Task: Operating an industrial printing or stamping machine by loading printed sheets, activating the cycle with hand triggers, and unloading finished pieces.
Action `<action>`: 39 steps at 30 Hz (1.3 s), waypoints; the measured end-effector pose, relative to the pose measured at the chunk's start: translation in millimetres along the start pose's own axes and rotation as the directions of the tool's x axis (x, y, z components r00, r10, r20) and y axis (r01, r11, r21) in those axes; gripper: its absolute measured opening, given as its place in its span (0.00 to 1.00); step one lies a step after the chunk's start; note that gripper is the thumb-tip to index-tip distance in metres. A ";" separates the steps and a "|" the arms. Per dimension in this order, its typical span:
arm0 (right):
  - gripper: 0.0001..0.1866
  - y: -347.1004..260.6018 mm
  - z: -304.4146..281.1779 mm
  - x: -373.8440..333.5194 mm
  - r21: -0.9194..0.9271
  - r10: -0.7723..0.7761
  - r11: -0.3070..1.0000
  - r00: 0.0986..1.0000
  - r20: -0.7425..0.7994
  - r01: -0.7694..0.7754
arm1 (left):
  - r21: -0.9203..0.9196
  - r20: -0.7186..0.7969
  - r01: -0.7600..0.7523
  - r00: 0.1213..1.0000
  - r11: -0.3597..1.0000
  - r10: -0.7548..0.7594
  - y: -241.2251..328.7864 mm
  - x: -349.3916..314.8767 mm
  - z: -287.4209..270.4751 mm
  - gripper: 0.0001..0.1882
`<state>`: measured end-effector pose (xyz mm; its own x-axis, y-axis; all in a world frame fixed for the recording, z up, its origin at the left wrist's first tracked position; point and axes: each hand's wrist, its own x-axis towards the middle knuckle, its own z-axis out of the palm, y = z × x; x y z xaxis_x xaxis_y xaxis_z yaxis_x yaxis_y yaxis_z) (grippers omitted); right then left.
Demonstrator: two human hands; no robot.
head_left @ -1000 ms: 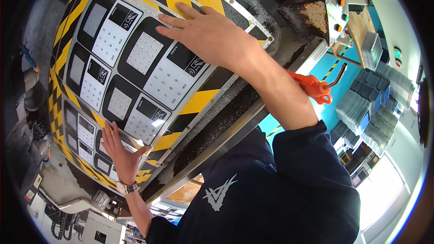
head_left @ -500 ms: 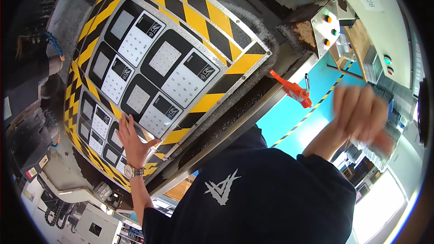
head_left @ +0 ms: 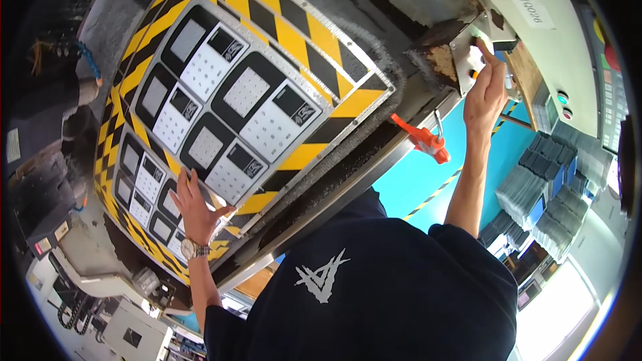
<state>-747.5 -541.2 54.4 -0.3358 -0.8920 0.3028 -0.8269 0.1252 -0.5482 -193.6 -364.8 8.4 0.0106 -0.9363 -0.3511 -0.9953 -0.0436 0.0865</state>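
Black-and-white printed keypad panels (head_left: 281,117) lie in two groups on a machine bed edged with yellow-and-black striped tape (head_left: 368,102). My left hand (head_left: 195,212) rests on the near edge of these panels, fingers spread and thumb out, with a metal-banded watch (head_left: 190,249) on its wrist. Raised to the right, my right hand (head_left: 487,97) is at the small control box (head_left: 463,60) on the machine's corner. Its index finger reaches to the box's upper button, which the fingertip hides. The other fingers are partly curled, and I see nothing held in them.
An orange-red air gun (head_left: 428,144) hangs by the bed's metal front rail (head_left: 374,167). To the right stands a pale machine cabinet (head_left: 535,47) with buttons. Stacks of grey sheets (head_left: 525,190) are beyond my right arm. Blue coolant hoses (head_left: 87,60) hang at the left.
My right hand, blurred before, has moved up and left from beside the stacked sheets to the control box. My left hand stays on the panels. The view has shifted slightly.
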 end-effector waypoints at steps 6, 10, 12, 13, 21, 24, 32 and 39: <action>0.13 10.9 10.6 -17.1 0.083 -0.134 0.986 0.987 -0.087 0.142 | 0.023 0.031 0.062 0.998 0.998 -0.062 10.5 2.4 -4.5 0.71; 0.25 5.5 31.0 -49.5 0.009 -0.185 0.981 0.955 -0.233 0.193 | -0.255 0.014 0.153 0.988 0.955 -0.155 21.3 0.3 -4.7 0.63; 0.29 8.1 42.0 -59.5 -0.004 -0.195 0.980 0.944 -0.266 0.201 | -0.581 0.015 0.293 0.937 0.759 -0.350 25.0 3.8 1.7 0.55; 0.31 10.4 47.8 -63.2 -0.015 -0.213 0.976 0.935 -0.283 0.218 | -0.776 0.076 0.357 0.871 0.520 -0.485 26.2 8.0 6.6 0.51; 0.38 37.1 56.7 -62.8 0.098 -0.207 0.965 0.936 -0.285 0.243 | -0.959 0.269 0.259 0.717 -0.112 -0.643 -9.3 22.3 13.1 0.28; 0.36 41.8 58.5 -59.0 -0.076 -0.253 0.967 0.925 -0.284 0.241 | -0.962 0.262 0.241 0.706 -0.125 -0.657 -10.5 23.8 13.4 0.28; 0.38 92.1 61.5 -63.3 -0.240 -0.329 0.925 0.938 -0.111 0.296 | -0.971 0.190 0.237 0.746 -0.011 -0.638 7.6 12.1 3.3 0.41; 0.43 126.1 59.8 -103.2 -0.009 0.137 0.990 0.990 -0.037 -0.137 | -0.976 0.216 0.192 0.894 -0.099 -0.392 -31.2 -6.3 3.1 0.45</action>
<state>-790.1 -459.3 -92.6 -0.4623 -0.8496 0.2538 -0.7772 0.2505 -0.5772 -162.9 -356.5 5.0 0.3783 -0.7451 -0.5493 0.1949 -0.5160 0.8341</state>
